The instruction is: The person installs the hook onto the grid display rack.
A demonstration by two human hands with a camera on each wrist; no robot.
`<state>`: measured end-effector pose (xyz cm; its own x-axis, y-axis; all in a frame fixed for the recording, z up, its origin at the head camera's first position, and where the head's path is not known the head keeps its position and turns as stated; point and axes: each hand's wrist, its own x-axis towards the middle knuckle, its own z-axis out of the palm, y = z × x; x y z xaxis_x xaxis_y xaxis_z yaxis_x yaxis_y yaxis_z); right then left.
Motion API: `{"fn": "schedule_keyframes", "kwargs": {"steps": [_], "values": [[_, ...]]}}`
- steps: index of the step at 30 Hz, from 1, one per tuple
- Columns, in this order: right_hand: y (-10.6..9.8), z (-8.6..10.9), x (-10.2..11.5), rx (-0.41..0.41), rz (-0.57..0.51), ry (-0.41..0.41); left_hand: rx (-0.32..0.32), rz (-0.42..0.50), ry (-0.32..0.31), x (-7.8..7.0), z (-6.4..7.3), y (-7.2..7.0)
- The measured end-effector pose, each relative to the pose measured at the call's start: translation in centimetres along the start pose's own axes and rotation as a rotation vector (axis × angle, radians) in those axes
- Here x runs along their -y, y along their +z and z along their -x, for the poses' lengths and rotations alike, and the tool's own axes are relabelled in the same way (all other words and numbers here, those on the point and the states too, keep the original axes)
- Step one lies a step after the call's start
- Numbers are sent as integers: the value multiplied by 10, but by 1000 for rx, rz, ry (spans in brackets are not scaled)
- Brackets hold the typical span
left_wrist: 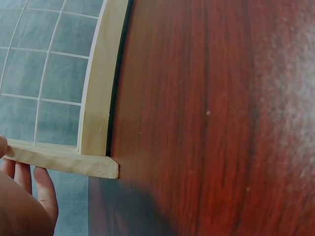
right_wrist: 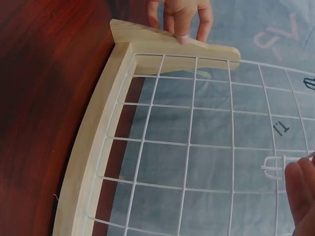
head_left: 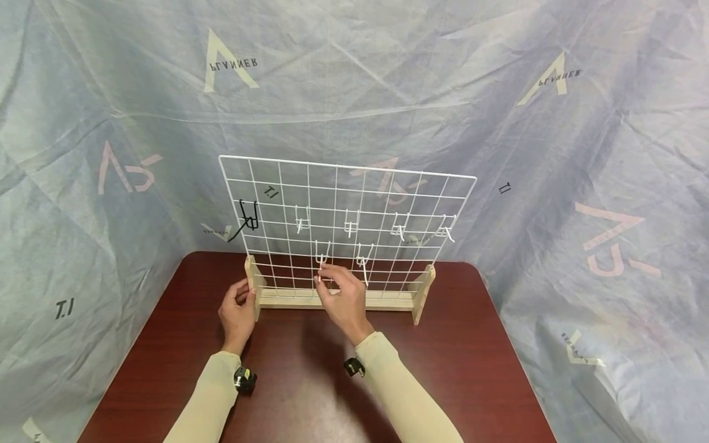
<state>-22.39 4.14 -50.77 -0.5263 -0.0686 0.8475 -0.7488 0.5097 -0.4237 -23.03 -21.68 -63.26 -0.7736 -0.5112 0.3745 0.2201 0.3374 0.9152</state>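
A white wire grid panel [head_left: 349,166] stands upright in a pale wooden stand [head_left: 288,302]. My left hand [head_left: 237,314] grips the stand's left side piece [left_wrist: 64,162], thumb on one face and fingers at the other. With thumb and fingers, my right hand [head_left: 344,301] pinches the prong of a white wire hook [head_left: 322,257] low on the grid. In the right wrist view that hook [right_wrist: 272,168] is partly covered by the fingers. Another white hook [head_left: 362,261] hangs just right of it.
Higher on the grid, several white hooks [head_left: 350,226] hang in a row, with a black hook [head_left: 251,221] at the left end. The stand sits on a dark red wooden table [head_left: 460,369]. Grey printed cloth [head_left: 354,80] surrounds the table at the back and sides.
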Motion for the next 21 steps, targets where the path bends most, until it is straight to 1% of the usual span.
{"fn": "schedule_keyframes", "kwargs": {"steps": [4,8,11,13,15,18,21], "values": [[-3,4,2,8,17,35,0,4,-3,2,0,1],[-12,11,6,25,21,63,5,-9,-15,2,0,0],[-22,19,9,69,27,76,24,-41,-36,-1,2,-3],[-31,25,11,114,48,82,50,-85,-54,-5,3,-7],[-40,33,12,165,84,95,104,-149,-62,-10,4,-12],[-57,45,12,237,156,117,234,-250,-48,-19,9,-20],[-74,58,11,307,225,133,351,-322,-23,-28,17,-28]]}}
